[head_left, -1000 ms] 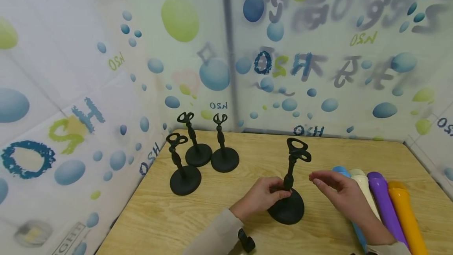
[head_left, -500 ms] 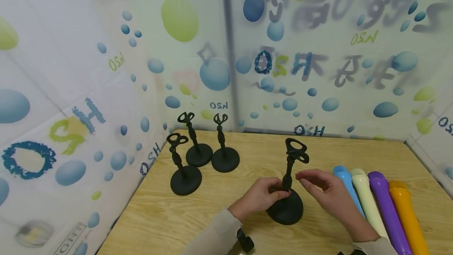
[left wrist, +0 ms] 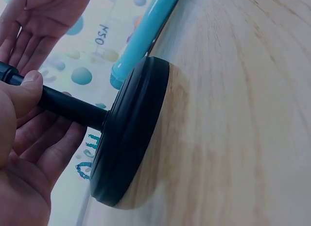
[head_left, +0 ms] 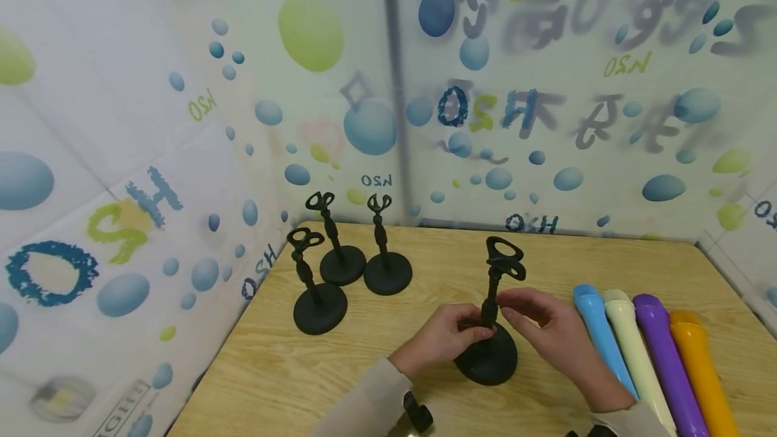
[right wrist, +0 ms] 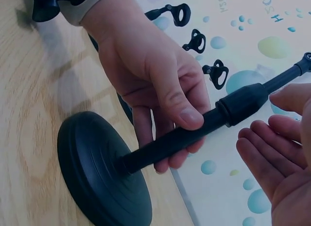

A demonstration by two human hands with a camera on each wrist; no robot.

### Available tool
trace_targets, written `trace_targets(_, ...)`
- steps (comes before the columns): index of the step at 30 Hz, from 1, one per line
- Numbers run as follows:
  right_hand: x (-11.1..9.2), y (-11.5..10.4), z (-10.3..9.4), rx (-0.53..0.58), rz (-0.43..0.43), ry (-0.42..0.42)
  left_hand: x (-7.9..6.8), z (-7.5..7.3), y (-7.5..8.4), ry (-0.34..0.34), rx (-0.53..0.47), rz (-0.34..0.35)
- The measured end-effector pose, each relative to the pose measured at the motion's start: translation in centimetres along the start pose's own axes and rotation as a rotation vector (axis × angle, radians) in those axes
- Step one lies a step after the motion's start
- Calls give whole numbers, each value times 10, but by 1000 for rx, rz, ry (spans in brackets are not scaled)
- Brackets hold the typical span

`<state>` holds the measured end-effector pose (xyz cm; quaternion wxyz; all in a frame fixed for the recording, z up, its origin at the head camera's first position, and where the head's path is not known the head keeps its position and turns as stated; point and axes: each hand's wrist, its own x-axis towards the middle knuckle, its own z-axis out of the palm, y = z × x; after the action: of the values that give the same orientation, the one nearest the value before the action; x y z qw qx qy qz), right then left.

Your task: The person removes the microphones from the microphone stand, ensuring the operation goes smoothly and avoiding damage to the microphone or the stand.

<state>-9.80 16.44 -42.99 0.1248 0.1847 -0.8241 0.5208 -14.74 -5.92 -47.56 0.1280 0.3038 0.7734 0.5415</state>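
Note:
A black tabletop microphone stand (head_left: 490, 361) stands upright on the wooden table, its round base down and its clip at the top. My left hand (head_left: 446, 334) grips the lower pole, thumb on one side and fingers on the other, as the right wrist view shows. Beside the thicker collar (right wrist: 245, 104) of the pole is my right hand (head_left: 549, 329), fingers loosely bent and not closed round it. Its thumb and fingertips lie close to the pole; whether they touch it I cannot tell.
Three more black microphone stands (head_left: 320, 309) are grouped at the back left. To the right lie a blue microphone (head_left: 601, 329), a cream one (head_left: 636, 353), a purple one (head_left: 666, 359) and an orange one (head_left: 699, 363), side by side. Patterned curtain walls (head_left: 498, 86) border the table (head_left: 273, 369).
My right hand has moved left from near the microphones to the stand's pole. My left hand keeps its grip, and the stand has shifted very slightly left.

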Motion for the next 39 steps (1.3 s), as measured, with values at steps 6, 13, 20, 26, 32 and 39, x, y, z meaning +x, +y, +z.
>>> trace_targets(6, 1, -4, 6, 18, 52, -11, 0, 0, 1, 9, 3, 10)
trace_targets(13, 1, -7, 16, 48, 48, 33, -1, 0, 1, 16, 13, -1)
trace_targets(20, -1, -9, 32, 59, 17, 152, -2, 0, -1, 13, 6, 19)
trace_targets(26, -2, -8, 40, 47, 37, 202, -1, 2, 1, 18, 14, 18)
trace_targets(32, -2, -9, 42, 1, 20, 226, 2, 4, 5, 52, 70, 35)
trace_targets(39, 0, -15, 39, -80, 65, 210, 4, 4, 5, 52, 94, 29)
